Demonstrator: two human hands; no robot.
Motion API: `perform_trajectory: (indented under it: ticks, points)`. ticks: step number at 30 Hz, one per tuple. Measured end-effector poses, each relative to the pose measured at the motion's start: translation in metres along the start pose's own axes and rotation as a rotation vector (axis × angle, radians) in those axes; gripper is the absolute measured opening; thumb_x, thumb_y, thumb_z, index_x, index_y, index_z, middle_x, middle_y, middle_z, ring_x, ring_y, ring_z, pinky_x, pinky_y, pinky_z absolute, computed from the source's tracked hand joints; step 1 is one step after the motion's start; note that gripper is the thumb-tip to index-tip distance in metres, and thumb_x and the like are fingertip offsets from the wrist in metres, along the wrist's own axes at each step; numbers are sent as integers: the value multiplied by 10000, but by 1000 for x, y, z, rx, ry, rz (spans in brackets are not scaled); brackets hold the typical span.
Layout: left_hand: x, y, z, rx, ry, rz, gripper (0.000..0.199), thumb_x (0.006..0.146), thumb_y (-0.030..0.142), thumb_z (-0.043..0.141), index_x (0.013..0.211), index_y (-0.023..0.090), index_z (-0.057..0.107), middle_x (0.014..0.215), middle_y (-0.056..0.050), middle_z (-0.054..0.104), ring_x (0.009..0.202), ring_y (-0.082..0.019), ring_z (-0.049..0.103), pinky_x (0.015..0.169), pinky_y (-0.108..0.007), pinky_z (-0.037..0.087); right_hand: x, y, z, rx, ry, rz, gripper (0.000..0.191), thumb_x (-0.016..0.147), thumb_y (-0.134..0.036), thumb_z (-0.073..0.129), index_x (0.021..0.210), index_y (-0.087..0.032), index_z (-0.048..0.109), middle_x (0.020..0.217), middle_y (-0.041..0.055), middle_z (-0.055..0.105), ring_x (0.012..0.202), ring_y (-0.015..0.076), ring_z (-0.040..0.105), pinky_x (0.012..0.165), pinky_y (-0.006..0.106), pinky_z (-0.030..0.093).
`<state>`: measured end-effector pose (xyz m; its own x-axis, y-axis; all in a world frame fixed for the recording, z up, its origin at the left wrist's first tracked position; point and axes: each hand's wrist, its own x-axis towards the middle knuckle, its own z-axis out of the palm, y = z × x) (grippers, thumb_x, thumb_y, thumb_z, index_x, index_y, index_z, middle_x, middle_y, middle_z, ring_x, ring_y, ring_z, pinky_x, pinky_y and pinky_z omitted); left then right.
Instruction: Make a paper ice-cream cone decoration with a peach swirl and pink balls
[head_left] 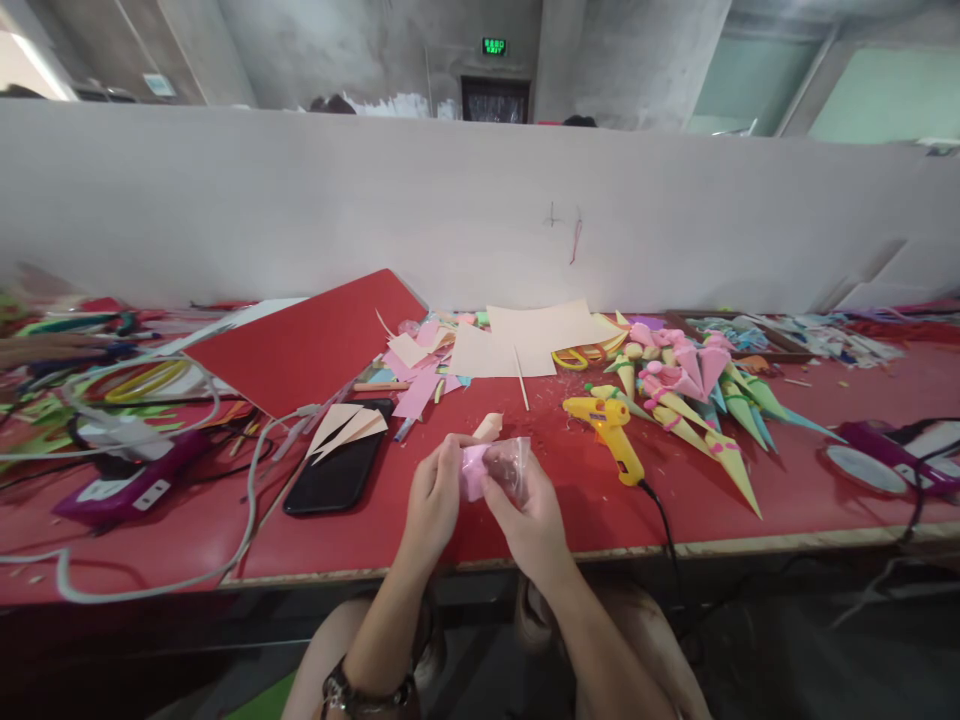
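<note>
Between my two hands is a small clear plastic bag (pixel 516 462) with something soft and pink (pixel 473 470) inside. My left hand (pixel 439 485) closes on the pink end of the bag. On the other side my right hand (pixel 531 512) grips the clear part, thumb in front. Just beyond the fingers lies a small cream rolled paper piece (pixel 489 427); whether a hand touches it I cannot tell. To the right rests a yellow glue gun (pixel 611 432). Left of my hands, cream paper triangles (pixel 346 428) lie on a black phone (pixel 330 482).
Paper cones (pixel 694 385) in pink, yellow and green are heaped at the right. Cream sheets (pixel 525 335), a thin stick (pixel 521 380) and a red folder (pixel 307 345) lie toward the white partition (pixel 375 210). Purple power strips (pixel 131 480) with cables flank the red table.
</note>
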<state>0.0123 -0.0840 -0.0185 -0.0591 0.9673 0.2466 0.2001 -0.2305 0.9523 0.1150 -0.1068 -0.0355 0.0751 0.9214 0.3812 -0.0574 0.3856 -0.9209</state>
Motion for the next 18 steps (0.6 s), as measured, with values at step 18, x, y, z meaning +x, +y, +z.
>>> perform_trajectory:
  ticks: [18]
  points:
    - [3,-1,-6,-45,-42,-28,461,801,494,391,780,124,666,683,-62,671,625,-175,601,596,-249,469,0,2,3,65,-21,33,198,706,-177,586,901,-189,622,922,45,613,868,181,598,771,290,495]
